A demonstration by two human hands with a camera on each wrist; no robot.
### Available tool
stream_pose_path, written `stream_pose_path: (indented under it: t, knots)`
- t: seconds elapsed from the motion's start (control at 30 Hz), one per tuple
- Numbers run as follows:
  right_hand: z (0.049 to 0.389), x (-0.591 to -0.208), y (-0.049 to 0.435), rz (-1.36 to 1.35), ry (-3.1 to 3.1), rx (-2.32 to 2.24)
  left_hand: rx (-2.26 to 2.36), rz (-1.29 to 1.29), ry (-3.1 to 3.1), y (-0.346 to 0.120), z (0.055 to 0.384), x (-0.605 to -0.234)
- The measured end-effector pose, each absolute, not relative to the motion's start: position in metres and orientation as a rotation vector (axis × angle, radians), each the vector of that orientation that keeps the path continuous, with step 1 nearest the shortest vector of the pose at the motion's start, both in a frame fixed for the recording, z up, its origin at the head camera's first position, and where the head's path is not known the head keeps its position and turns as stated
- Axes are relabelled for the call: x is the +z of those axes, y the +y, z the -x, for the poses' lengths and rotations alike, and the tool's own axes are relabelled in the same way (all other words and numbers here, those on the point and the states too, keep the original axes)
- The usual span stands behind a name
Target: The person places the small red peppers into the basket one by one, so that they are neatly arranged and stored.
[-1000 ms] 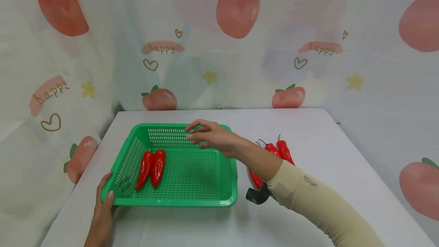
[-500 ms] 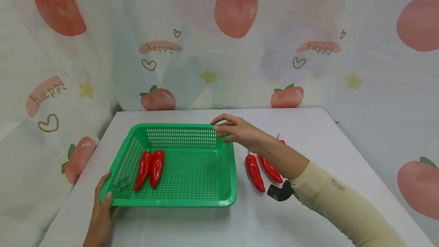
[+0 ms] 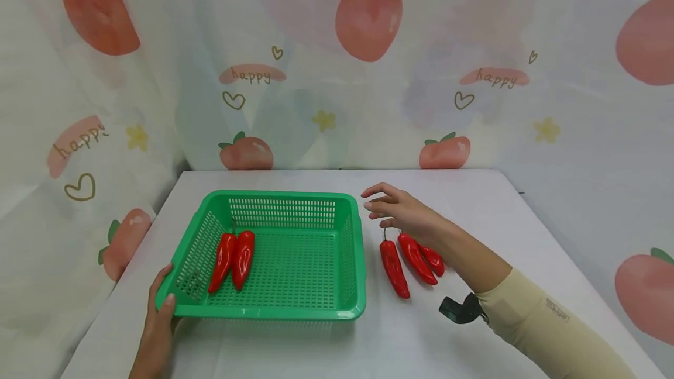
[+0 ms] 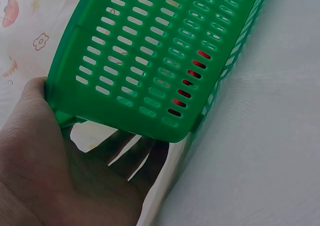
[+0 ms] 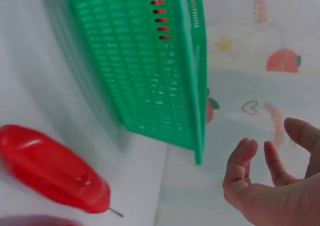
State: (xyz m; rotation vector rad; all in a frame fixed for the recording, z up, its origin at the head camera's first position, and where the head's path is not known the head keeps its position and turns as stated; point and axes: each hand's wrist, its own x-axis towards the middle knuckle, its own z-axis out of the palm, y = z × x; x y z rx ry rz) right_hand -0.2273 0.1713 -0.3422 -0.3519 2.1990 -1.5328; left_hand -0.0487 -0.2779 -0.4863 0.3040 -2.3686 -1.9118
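A green slotted plastic basket [image 3: 274,312] sits on the left half of the table, with two red chili peppers [image 3: 243,260] side by side at its left end. At the basket's near left corner my left hand [image 3: 160,323] grips the rim, thumb on top; in the left wrist view its fingers [image 4: 150,161] reach under the corner. My right hand [image 3: 402,212] hovers past the basket's right side, fingers loosely bent and holding nothing. Below it, several more red chili peppers [image 3: 394,269] lie on the table, the rightmost partly hidden by the forearm.
The table [image 3: 295,352] has a white cover. Behind and to the left hang white printed cloths [image 3: 368,104] with fruit pictures. A black wrist camera [image 3: 460,309] hangs below my right forearm, close over the table on the peppers' right.
My right hand has moved right, from over the basket to above the loose peppers, uncovering the basket's right end. My left hand, the basket and the two peppers inside have stayed put.
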Motion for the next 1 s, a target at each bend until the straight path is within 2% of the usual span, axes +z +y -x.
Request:
stream_pose_path:
  t: [1.0]
  knots:
    - [0.225, -0.397, 0.289, 0.04, 2.283, -1.597, -1.918, -0.312, -2.369, -0.277, 0.049, -0.486]
